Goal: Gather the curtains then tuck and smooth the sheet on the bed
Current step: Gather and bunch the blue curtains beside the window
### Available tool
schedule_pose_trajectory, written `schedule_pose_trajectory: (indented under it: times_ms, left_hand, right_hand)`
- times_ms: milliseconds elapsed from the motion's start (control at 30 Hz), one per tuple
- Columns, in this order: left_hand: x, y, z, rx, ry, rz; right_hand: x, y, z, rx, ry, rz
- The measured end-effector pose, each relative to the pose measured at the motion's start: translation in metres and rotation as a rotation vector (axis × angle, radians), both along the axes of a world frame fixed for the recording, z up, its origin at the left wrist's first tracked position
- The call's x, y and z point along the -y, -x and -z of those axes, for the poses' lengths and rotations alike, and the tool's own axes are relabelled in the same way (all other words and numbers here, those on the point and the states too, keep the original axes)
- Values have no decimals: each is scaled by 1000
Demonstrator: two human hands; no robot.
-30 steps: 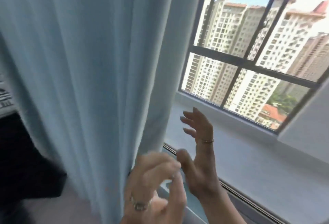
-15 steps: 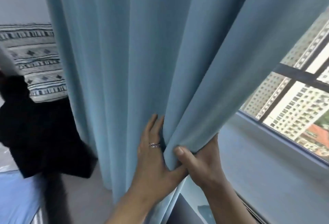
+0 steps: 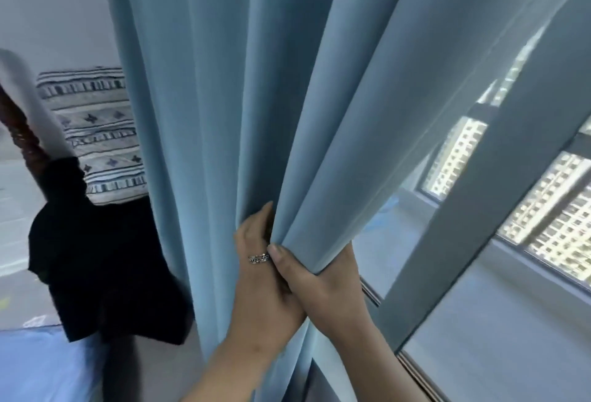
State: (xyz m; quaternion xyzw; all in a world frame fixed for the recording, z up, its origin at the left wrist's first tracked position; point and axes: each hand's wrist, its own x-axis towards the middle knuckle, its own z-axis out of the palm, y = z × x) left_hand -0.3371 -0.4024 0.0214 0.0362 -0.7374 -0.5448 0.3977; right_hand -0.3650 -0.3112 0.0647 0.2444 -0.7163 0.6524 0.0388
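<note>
Both the left hand (image 3: 259, 277), laid flat with fingers straight and together against a fold, and the right hand (image 3: 324, 280), pinching the gathered edge with thumb in front and fingers hidden behind, sit low on the blue curtain (image 3: 224, 113), which hangs mid-view just left of the window (image 3: 543, 200).

One left hand (image 3: 259, 289), one right hand (image 3: 323, 283), one blue curtain (image 3: 224, 113), one ring (image 3: 258, 258), one patterned pillow (image 3: 99, 133) at nine o'clock.
</note>
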Motion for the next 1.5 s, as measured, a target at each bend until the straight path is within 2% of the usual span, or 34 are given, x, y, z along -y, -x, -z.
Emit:
schedule_pose_trajectory:
  times_ms: [200, 267, 333, 400, 567, 800, 933, 1133, 1233, 1300, 1400, 1500]
  left_hand:
    - [76, 9, 0, -79, 65, -209]
    - [96, 10, 1, -55, 91, -291]
    - [119, 17, 3, 15, 59, -253]
    - [134, 25, 0, 77, -50, -109]
    - [161, 58, -6, 92, -135, 34]
    - [224, 108, -7, 24, -12, -126]
    - [270, 137, -2, 51, -25, -34]
    - [358, 176, -8, 76, 79, 25]
    - [387, 187, -4, 116, 146, 40]
    - [403, 193, -3, 113, 172, 54]
    - [424, 202, -8, 104, 179, 25]
    - [444, 211, -10, 107, 140, 20]
  right_hand:
    - [79, 30, 8, 61, 9, -120]
    - [101, 37, 11, 59, -2, -139]
    - [122, 44, 14, 45, 13, -142]
    - [136, 52, 15, 44, 18, -129]
    - [165, 80, 8, 6, 62, -62]
    - [223, 121, -10, 44, 82, -148]
    - [268, 145, -15, 26, 56, -112]
    - [350, 171, -20, -44, -56, 71]
    - [385, 182, -22, -178, -183, 258]
    - [403, 188, -21, -175, -141, 317]
    - [423, 202, -19, -75, 39, 231]
    - [438, 216, -19, -66, 63, 177]
